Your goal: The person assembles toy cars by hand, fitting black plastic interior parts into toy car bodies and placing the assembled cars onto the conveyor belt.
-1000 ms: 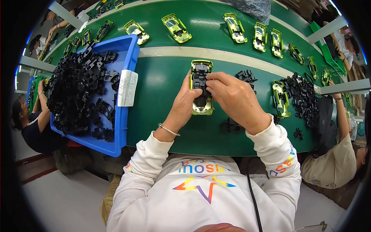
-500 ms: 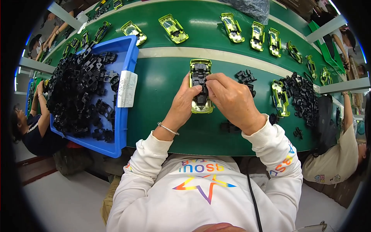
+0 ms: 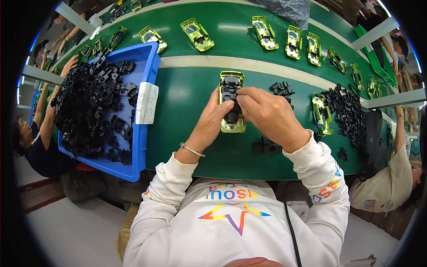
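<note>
My left hand (image 3: pixel 208 119) is closed around the left side of a lime-green toy car body (image 3: pixel 233 128), its thumb pressing on the black plastic interior part (image 3: pixel 231 83) set inside. The body lies lengthwise away from me with its open underside up. From the right, my right hand (image 3: pixel 272 116) meets the same car, thumb and fingertips pinched together at its edge by the black part. Whether those fingertips hold a separate small piece is hidden. Just beyond my right hand are loose black parts (image 3: pixel 283 88), and another lime-green car body (image 3: pixel 322 114) lies to the right.
A blue bin (image 3: pixel 141 138) heaped with black parts stands at the left. Black pieces are piled (image 3: pixel 347 111) on the green table (image 3: pixel 187 84) at the right. Several green car bodies (image 3: pixel 197 34) line the far green strip. People work on both sides.
Cars on the far strip have shifted slightly left. My hands and the held car have moved slightly nearer me. At the left, a co-worker's hand has moved to the bin's far corner.
</note>
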Demonstrator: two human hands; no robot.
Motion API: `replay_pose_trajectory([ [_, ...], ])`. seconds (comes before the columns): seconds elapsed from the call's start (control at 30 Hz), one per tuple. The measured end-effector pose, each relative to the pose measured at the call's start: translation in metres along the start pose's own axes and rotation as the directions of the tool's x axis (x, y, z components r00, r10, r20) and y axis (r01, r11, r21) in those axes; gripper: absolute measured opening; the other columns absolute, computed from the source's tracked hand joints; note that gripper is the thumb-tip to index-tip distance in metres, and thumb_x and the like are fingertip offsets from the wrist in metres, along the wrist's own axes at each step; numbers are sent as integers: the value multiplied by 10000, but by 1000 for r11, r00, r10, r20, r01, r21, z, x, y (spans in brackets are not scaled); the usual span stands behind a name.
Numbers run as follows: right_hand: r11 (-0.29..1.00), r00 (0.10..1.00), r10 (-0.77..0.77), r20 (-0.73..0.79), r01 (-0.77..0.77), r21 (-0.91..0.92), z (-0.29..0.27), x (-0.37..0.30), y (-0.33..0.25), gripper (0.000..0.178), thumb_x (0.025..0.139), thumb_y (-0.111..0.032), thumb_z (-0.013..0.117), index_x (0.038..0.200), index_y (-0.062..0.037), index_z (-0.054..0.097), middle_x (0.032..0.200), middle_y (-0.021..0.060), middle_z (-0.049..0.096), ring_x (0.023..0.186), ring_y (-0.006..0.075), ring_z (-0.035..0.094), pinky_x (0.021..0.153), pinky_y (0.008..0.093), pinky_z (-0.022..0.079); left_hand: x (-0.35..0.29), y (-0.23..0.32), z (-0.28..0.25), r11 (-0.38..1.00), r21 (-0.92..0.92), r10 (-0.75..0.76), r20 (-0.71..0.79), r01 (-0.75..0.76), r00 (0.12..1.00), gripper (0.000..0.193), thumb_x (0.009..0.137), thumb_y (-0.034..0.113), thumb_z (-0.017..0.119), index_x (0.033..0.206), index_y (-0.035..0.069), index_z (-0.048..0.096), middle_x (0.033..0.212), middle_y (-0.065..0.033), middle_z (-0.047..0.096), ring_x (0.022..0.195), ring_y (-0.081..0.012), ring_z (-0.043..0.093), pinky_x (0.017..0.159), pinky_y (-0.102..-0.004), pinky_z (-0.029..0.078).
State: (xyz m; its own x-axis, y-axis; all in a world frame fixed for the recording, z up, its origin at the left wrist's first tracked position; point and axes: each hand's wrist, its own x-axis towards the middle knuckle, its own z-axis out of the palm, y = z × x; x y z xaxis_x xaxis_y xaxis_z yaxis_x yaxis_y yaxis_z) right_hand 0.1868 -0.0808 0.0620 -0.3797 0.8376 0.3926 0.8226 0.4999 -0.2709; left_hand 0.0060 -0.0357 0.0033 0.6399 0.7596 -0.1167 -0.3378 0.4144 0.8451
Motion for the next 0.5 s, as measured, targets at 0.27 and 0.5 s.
replay_pose_trajectory([
  [0.27,963,987,154,-35,-142,228,-1,-1,8,136,876,-13,674,1010,2,661,1121,119,671,800,269,705,700,315,585,-7,7,11,999,-30,-14,69,16,997,563,1030,165,462,1523,29,225,1240,-125,549,973,-194,662,849,-343,577],
  [0.5,746,931,364,10,-298,595,3,0,2,254,834,-47,732,1077,7,678,1108,111,655,850,249,676,752,334,561,-4,3,9,998,-4,59,9,-59,998,604,1020,157,450,1539,15,176,1248,-141,548,969,-209,665,861,-335,573],
])
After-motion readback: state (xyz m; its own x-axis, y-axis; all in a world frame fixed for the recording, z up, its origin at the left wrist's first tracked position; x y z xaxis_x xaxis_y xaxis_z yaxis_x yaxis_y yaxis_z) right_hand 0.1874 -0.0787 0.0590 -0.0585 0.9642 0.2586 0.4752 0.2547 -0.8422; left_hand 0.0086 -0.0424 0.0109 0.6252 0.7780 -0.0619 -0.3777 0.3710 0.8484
